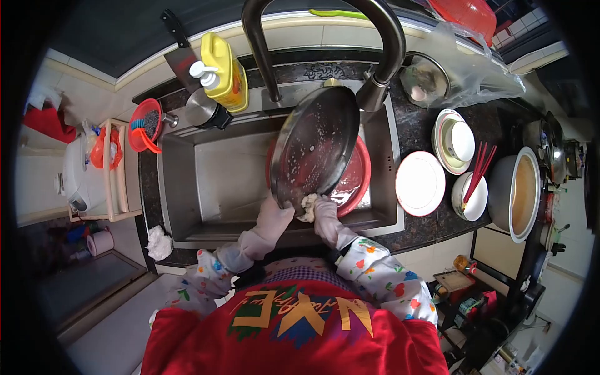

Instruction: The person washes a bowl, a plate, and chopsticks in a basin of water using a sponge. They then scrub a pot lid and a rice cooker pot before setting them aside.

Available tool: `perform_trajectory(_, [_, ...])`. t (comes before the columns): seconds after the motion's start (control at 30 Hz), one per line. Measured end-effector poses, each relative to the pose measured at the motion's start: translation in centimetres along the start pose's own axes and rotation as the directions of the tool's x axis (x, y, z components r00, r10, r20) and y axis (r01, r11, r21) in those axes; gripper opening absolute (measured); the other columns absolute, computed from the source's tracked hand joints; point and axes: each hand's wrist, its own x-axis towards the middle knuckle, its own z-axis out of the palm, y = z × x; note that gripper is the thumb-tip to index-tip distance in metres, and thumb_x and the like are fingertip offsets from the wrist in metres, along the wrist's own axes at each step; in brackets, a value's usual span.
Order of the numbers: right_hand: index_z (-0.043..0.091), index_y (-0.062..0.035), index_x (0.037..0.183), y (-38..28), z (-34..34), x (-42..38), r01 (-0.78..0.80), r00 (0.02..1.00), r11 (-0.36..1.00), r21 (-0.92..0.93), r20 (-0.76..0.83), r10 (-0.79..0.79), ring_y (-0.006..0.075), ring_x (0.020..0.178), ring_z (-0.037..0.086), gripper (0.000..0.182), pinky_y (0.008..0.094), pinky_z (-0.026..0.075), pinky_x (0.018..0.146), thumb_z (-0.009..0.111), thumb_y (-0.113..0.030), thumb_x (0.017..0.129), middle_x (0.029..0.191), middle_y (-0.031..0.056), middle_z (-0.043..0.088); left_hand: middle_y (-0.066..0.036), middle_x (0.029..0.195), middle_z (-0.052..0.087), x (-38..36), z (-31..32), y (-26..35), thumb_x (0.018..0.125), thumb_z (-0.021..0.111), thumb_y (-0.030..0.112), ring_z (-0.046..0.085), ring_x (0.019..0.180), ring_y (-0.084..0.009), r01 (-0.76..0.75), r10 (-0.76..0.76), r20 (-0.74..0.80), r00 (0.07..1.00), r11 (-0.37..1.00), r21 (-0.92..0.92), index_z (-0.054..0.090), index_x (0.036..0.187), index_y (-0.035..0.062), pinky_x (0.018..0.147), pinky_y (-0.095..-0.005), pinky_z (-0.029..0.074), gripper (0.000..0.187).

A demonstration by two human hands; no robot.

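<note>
A round dark pot lid (pixel 315 140), wet with droplets and with a small bright spot at its centre, is tilted up over the sink (pixel 228 165). My left hand (pixel 273 220), in a pale glove, is closed on its near rim. In my gloved right hand (pixel 329 220) is a crumpled white cloth (pixel 308 207), pressed against the lid's lower edge. Beneath and behind the lid stands a red basin (pixel 360 178) with water in it, partly hidden.
A tall dark faucet (pixel 397 44) arches over the sink. Plates (pixel 420 184), a bowl with red chopsticks (pixel 469 197) and a large pot (pixel 514 194) line the right counter. A yellow detergent bottle (pixel 226 72), a cleaver (pixel 181 62) and a red bowl (pixel 145 125) stand left.
</note>
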Motion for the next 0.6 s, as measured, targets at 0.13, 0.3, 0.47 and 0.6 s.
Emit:
perform_trajectory(0.13, [0.058, -0.0059, 0.078, -1.3, -4.0, 4.3, -0.397, 0.892, 0.662, 0.636, 0.099, 0.44, 0.0188, 0.038, 0.049, 0.022, 0.0326, 0.037, 0.03, 0.046, -0.017, 0.093, 0.058, 0.0088, 0.058, -0.028, 0.096, 0.061, -1.7, -4.1, 4.9, 0.077, 0.052, 0.012, 0.057, 0.097, -0.0453, -0.055, 0.043, 0.056, 0.998, 0.973, 0.224, 0.05, 0.115, 0.0018, 0.081, -0.0486, 0.047, 0.039])
perform_trajectory(0.3, [0.049, -0.008, 0.061, -8.1, -3.6, 3.7, -0.299, 0.87, 0.643, 0.705, -0.076, 0.488, 0.0209, 0.033, 0.04, 0.035, 0.0334, 0.028, 0.026, 0.05, -0.026, 0.091, 0.056, 0.0122, 0.054, -0.023, 0.102, 0.062, -1.2, -4.6, 6.2, 0.081, 0.056, 0.011, 0.059, 0.102, -0.0365, 0.114, -0.121, 0.033, 0.992, 0.979, 0.171, 0.052, 0.116, 0.0018, 0.086, -0.0387, 0.046, 0.037])
perform_trajectory(0.47, [0.06, -0.0048, 0.082, -1.0, 0.1, 0.3, 0.309, 0.947, 0.882, -0.356, 0.033, -0.319, 0.0232, 0.052, 0.056, 0.013, 0.0338, 0.045, 0.043, 0.051, -0.011, 0.091, 0.062, 0.0106, 0.056, -0.027, 0.101, 0.061, -0.5, -0.6, 0.0, 0.08, 0.053, 0.008, 0.057, 0.102, -0.0416, -0.079, 0.079, -0.095, 0.992, 0.997, 0.005, 0.046, 0.118, -0.0016, 0.086, -0.0443, 0.045, 0.04])
perform_trajectory(0.6, [0.052, -0.0079, 0.075, -4.2, -0.9, 2.5, 0.065, 0.989, 0.996, 0.054, -0.139, -0.057, 0.023, 0.051, 0.056, 0.017, 0.0352, 0.043, 0.042, 0.054, -0.016, 0.09, 0.062, 0.009, 0.057, -0.027, 0.096, 0.062, -0.9, -4.1, 2.3, 0.076, 0.052, 0.007, 0.058, 0.096, -0.0438, 0.019, -0.007, -0.092, 0.996, 0.991, 0.131, 0.047, 0.117, 0.0003, 0.082, -0.046, 0.046, 0.042])
